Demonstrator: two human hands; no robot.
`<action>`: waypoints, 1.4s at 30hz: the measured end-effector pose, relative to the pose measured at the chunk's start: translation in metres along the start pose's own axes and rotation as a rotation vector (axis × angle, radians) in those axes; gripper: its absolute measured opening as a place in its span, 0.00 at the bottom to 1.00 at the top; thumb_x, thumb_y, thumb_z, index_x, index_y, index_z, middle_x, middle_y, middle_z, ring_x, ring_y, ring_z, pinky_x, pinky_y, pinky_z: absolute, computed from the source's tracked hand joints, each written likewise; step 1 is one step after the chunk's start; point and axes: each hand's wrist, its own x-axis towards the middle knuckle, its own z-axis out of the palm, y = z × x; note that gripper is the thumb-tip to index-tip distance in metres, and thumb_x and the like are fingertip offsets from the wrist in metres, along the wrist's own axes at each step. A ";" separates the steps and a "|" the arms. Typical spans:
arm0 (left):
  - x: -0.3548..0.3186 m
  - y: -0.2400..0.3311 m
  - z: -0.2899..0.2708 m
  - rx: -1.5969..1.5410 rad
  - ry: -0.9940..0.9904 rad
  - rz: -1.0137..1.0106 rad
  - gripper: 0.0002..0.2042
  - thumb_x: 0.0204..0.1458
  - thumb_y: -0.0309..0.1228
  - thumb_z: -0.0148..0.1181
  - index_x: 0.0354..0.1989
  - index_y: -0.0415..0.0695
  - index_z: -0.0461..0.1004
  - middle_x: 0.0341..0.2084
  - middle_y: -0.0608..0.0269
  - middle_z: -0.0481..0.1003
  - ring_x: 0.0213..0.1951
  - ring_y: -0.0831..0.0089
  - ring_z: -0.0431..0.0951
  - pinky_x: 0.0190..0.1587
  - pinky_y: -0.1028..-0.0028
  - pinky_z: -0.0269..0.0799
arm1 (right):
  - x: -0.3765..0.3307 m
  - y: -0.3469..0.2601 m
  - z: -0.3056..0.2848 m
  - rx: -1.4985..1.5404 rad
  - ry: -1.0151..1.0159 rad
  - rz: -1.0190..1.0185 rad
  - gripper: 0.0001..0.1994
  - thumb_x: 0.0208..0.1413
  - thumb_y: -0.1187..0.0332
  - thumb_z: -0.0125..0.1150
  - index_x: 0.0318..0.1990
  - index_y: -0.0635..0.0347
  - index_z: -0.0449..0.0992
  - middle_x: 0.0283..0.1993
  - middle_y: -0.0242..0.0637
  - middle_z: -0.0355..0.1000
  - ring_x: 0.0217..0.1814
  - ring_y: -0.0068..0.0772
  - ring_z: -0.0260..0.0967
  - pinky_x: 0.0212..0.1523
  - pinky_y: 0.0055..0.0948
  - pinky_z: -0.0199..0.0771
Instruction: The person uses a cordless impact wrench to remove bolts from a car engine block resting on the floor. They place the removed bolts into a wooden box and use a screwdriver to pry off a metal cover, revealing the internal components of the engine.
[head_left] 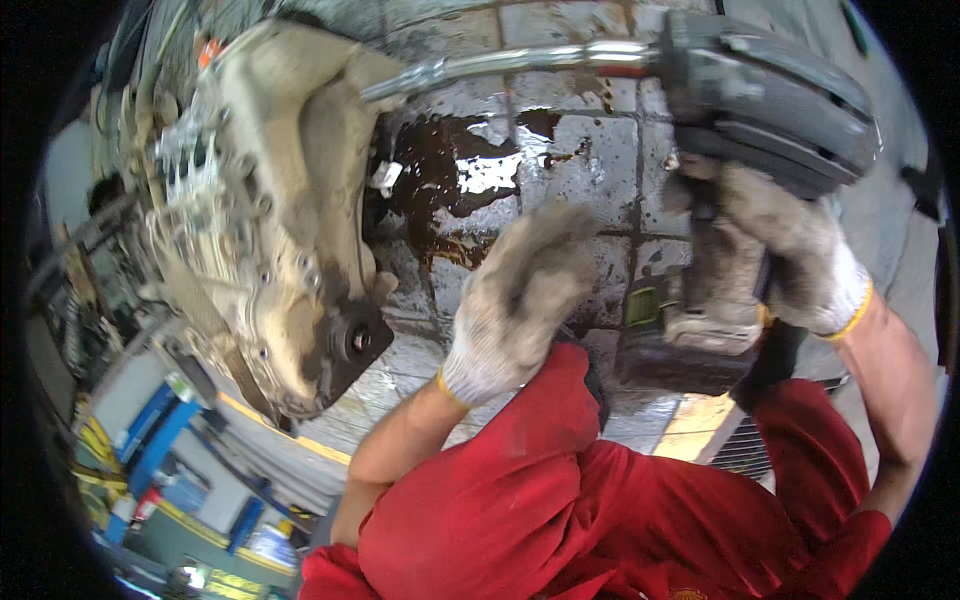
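My right hand (800, 240), in a soiled white knit glove, is wrapped round the grip of a dark cordless impact wrench (765, 95). A long shiny extension (520, 62) runs left from the wrench, its tip reaching the far right side of a large cast-metal gearbox housing (300, 150). Whether the tip sits on a bolt is hidden. The wrench's bulky battery (685, 360) hangs below the grip. My left hand (525, 295), gloved too, is raised above my knee with fingers loosely cupped and nothing visible in it. It is apart from the housing.
Dark oily fluid (440, 170) lies pooled on the tiled floor (585, 165) between the housing and the wrench. A small white scrap (385, 178) lies by it. Blue-framed shop equipment (160, 420) stands at lower left. A floor grate (745, 450) is near my legs.
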 end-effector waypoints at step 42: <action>-0.016 -0.014 -0.053 0.666 0.360 -0.714 0.29 0.73 0.50 0.61 0.68 0.38 0.69 0.58 0.55 0.79 0.57 0.67 0.80 0.61 0.65 0.76 | 0.055 0.146 0.136 0.768 0.484 0.140 0.17 0.69 0.52 0.69 0.57 0.50 0.83 0.48 0.42 0.83 0.47 0.48 0.83 0.50 0.43 0.84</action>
